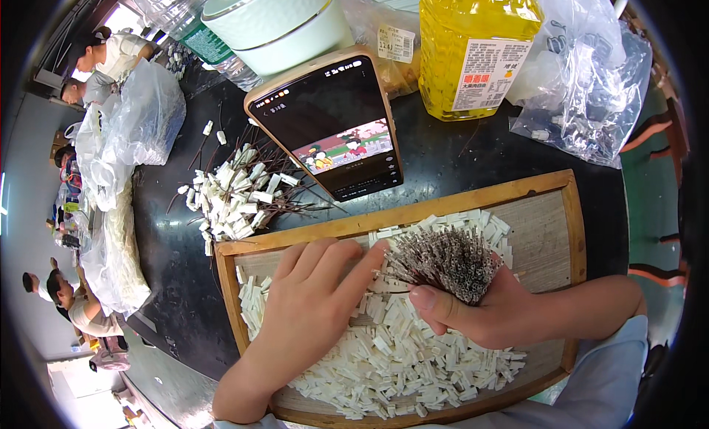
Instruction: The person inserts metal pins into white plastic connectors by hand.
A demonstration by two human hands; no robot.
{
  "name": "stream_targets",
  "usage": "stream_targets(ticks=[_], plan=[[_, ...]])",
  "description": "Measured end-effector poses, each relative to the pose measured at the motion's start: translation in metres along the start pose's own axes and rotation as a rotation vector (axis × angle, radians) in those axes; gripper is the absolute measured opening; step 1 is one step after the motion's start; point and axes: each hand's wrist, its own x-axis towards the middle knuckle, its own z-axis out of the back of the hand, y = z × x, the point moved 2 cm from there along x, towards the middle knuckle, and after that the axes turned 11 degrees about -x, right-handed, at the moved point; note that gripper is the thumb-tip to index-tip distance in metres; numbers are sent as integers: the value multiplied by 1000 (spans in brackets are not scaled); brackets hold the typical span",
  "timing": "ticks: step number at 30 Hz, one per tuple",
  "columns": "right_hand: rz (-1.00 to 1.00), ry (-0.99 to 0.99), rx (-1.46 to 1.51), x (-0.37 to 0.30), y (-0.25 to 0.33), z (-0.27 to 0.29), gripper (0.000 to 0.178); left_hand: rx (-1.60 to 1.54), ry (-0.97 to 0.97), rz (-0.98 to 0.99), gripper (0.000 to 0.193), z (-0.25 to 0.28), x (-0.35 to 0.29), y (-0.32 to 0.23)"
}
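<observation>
My right hand (pixel 491 311) is wrapped round a thick bundle of thin dark wires with small metal terminals (pixel 447 263) at their ends. The terminal ends fan upward and to the left out of the fist. A single wire sticks out to the left near my right thumb. My left hand (pixel 314 292) hovers over the tray beside the bundle. Its fingers are stretched and slightly apart, the index fingertip close to the terminals; the thumb is hidden. Below both hands, many small white plastic connector housings (pixel 399 362) lie loose in a wood-framed tray (pixel 395 216).
A phone (pixel 332 133) playing a video leans against a pale green lidded container (pixel 284 30). Wires with white connectors (pixel 240 196) are piled left of it. A yellow bottle (pixel 476 52) and clear plastic bags (pixel 583 74) stand behind. Other people (pixel 81 307) sit far left.
</observation>
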Motion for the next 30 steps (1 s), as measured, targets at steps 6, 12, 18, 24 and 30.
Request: stream_targets(ticks=[6,12,18,24,30], plan=[[-55,-26,4,-3,2,2,20,51,-13,-6,38,-6,1,4],[87,-106,-15,-2,4,-1,19,61,3,4,33,-4,0,3],[36,-65,-31,-4,8,1,19,12,-6,76,31,0,-12,6],[28,-52,-59,-4,8,5,18,83,38,217,32,6,-17,2],[26,-36,-52,-3,6,4,18,34,16,260,27,5,-13,0]])
